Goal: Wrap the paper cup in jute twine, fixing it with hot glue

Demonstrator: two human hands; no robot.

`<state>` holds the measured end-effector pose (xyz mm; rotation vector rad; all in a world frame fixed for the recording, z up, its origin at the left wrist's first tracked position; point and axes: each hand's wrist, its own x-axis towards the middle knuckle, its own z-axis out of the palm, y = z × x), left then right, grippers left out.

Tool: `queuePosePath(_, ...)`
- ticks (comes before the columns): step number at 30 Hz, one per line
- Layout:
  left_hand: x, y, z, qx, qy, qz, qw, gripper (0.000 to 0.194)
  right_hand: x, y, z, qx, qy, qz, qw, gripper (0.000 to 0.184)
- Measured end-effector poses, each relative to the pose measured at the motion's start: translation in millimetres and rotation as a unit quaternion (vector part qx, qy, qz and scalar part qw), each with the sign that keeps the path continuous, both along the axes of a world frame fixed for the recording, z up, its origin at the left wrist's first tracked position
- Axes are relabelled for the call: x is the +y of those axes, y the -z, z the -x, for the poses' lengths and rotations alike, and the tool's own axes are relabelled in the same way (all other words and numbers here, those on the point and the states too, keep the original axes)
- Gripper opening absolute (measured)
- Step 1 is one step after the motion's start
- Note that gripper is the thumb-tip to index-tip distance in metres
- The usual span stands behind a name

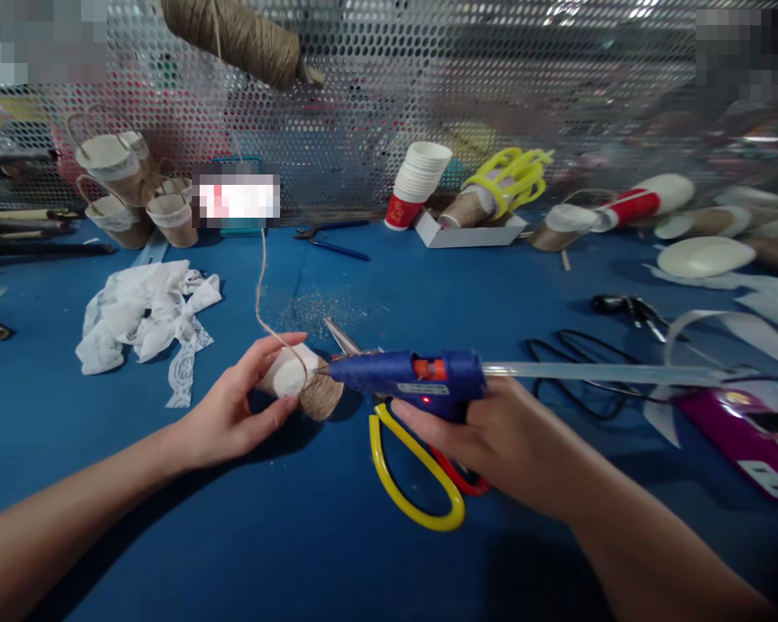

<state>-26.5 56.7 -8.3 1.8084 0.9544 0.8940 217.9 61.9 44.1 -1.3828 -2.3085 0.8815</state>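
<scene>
My left hand grips a paper cup lying on its side, its lower part wrapped in brown twine. A strand of twine runs from the cup up toward a large spool hanging above. In my right hand is a blue hot glue gun with a clear glue stick out of its back and a red light lit. Its nozzle meets the edge of the wrapped part. Beneath the gun lie scissors with yellow and red handles, partly hidden.
White lace is heaped at left, below several twine-wrapped cups with handles. Pliers, stacked paper cups and a white box stand along the perforated metal screen. A black cable and a purple device are at right.
</scene>
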Motion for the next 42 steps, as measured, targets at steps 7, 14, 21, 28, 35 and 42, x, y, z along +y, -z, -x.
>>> queuePosePath(7, -0.2, 2.1, -0.1, -0.015, 0.009, 0.010, 1.000, 0.051, 0.3, 2.0, -1.2, -0.022, 0.017, 0.013, 1.000, 0.036)
queuePosePath(14, -0.2, 0.9, -0.3, -0.013, 0.002, 0.011, 1.000, 0.051, 6.6, 1.2, -4.1, 0.018, 0.044, 0.037, 0.998, 0.035)
queuePosePath(21, 0.9, 4.0, -1.8, -0.020, -0.008, -0.006, 1.000, 0.051, 39.5, 4.6, -16.8, 0.193, 0.186, 0.131, 0.955, 0.025)
queuePosePath(28, -1.2, 4.1, -2.9, -0.035, -0.023, -0.017, 0.999, 0.051, 83.3, 36.2, -16.0, 0.153, 0.284, 0.121, 0.939, 0.021)
queuePosePath(35, -2.2, 5.4, -2.5, -0.031, -0.031, -0.027, 0.999, 0.052, 102.5, 47.5, -5.5, 0.036, 0.274, 0.026, 0.961, 0.024)
queuePosePath(42, -2.9, 0.3, -5.0, -0.038, -0.032, -0.022, 0.999, 0.050, 95.0, 33.1, 6.2, -0.050, 0.262, -0.141, 0.953, 0.010)
